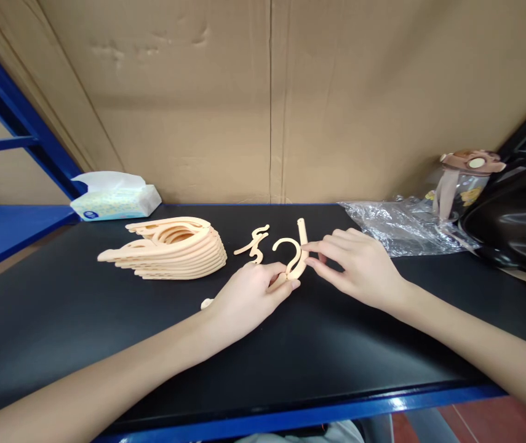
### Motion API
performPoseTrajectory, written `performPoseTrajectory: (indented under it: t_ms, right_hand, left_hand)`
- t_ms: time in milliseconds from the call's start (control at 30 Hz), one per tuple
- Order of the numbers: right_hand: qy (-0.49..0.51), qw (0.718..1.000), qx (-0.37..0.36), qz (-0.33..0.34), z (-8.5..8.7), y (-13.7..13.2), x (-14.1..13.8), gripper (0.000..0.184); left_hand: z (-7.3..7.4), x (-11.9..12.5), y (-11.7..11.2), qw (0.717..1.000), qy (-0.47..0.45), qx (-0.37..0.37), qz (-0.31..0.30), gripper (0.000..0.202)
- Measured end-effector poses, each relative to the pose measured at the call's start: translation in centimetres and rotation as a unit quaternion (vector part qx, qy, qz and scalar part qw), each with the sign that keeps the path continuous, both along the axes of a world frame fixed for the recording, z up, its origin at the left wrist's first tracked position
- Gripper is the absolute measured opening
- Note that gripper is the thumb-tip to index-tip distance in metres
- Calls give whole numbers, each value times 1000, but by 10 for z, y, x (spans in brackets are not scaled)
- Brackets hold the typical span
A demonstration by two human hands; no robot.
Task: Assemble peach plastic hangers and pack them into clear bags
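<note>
Over the middle of the black table, a cream plastic folding hanger is between my hands, its curved hook pointing away from me. My left hand pinches it near the joint and covers most of one arm; a rounded end shows past my wrist. At the other arm, which points up and away, the thumb and fingertips of my right hand close on its side. Just beyond my left hand lie a few loose cream hook-shaped pieces. To the left is a neat stack of matching folded hangers.
A tissue pack stands at the back left. Crumpled clear plastic, a clear bottle with a brown lid and a shiny black bag occupy the back right. A cardboard wall closes off the table's rear; its front edge is blue.
</note>
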State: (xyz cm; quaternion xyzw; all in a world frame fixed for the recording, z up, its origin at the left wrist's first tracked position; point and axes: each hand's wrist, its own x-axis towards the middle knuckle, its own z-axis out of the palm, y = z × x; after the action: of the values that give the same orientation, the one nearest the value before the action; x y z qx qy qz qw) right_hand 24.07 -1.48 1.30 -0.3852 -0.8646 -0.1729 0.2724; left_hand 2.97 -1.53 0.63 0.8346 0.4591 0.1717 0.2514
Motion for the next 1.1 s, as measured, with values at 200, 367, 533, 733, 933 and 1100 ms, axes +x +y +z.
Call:
performPoseTrajectory:
  t_ms: [200, 367, 533, 733, 933, 1100]
  right_hand:
    - [-9, 999, -49, -5, -6, 0, -2, 29]
    - [33, 991, -131, -8, -4, -4, -8, 27]
    - [99, 977, -187, -27, -2, -6, -10, 17]
    - [116, 968, -211, -65, -3, 1, -5, 17]
    - [91, 976, -179, -83, -3, 4, -2, 23]
    - [55, 983, -142, -101, -4, 9, 3, 24]
  left_hand:
    - [1, 2, -3, 996, 59, 55, -29, 27]
    - [1, 5, -11, 984, 118, 117, -62, 24]
    - [0, 5, -15, 980, 117, 137, -87, 25]
    - [-2, 2, -10, 980, 80, 166, -79, 27]
    - [0, 0, -4, 972, 99, 199, -81, 11]
    - [2, -2, 0, 969, 103, 210, -75, 5]
